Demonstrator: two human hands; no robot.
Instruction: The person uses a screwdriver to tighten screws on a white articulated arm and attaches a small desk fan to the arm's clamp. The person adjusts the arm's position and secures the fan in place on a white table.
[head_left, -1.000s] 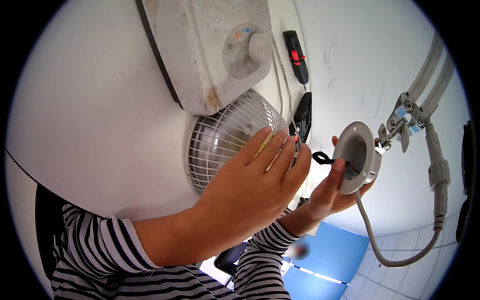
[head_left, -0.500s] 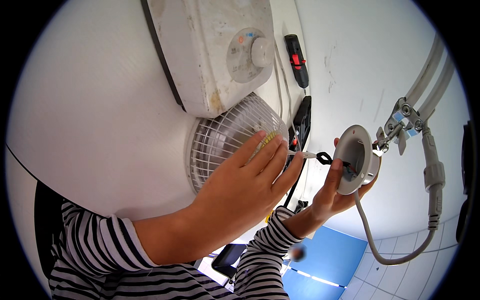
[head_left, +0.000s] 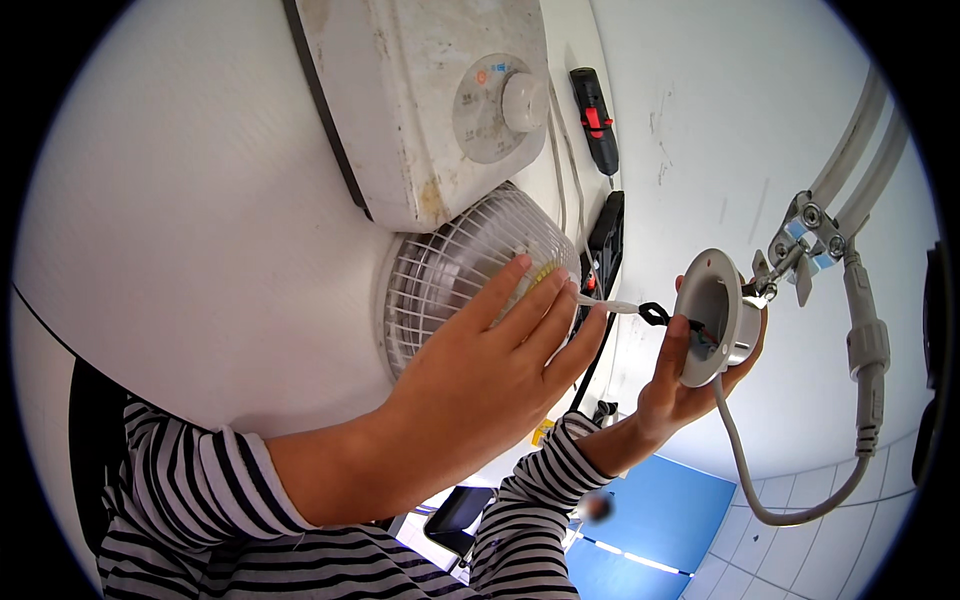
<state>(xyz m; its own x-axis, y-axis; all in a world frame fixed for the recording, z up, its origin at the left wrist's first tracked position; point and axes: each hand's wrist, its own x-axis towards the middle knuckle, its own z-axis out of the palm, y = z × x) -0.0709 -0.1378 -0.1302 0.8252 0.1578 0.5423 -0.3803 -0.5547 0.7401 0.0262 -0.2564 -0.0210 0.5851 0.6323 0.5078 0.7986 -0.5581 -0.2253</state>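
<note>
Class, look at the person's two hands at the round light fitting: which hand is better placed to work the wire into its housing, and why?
Probably the left hand: it pinches the white wire leading into the round fitting. The right hand is occupied cupping the fitting.

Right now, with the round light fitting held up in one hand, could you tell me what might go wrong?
1. The right hand alone cups the round light fitting, so it could slip and hang from its grey cable.
2. The left hand pinches a thin white tool at the black wire loop; a hard tug might strain the small wires inside the fitting.
</note>
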